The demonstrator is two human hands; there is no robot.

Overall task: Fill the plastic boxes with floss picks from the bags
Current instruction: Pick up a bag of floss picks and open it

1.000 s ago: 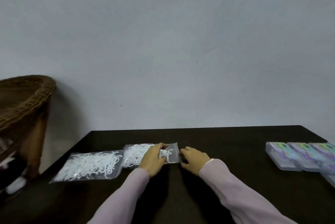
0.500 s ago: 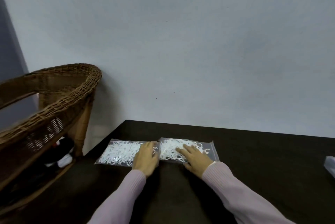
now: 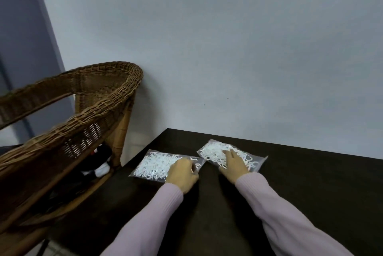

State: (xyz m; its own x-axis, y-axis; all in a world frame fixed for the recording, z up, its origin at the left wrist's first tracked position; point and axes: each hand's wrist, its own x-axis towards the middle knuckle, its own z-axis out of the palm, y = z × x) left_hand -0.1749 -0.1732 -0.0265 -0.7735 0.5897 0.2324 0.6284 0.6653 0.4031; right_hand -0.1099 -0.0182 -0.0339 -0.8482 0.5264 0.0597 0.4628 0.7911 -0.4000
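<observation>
Two clear plastic bags of white floss picks lie side by side on the dark table (image 3: 315,185), near its far left corner. My left hand (image 3: 182,173) sits on the right end of the left bag (image 3: 154,165), with its fingers curled down over the bag's edge. My right hand (image 3: 234,164) lies flat on the right bag (image 3: 213,151), fingers stretched out and pressing on it. The two bags are slightly apart, with a narrow gap between their near corners. No plastic boxes are in view.
A brown wicker chair (image 3: 87,100) stands close to the table's left edge, with dark and white items on its seat (image 3: 99,167). A plain pale wall (image 3: 228,48) runs right behind the table's far edge.
The view has swung left, so the plastic boxes at the right have left the frame. My left hand went from the right bag to the left bag. My right hand now lies on the right bag.
</observation>
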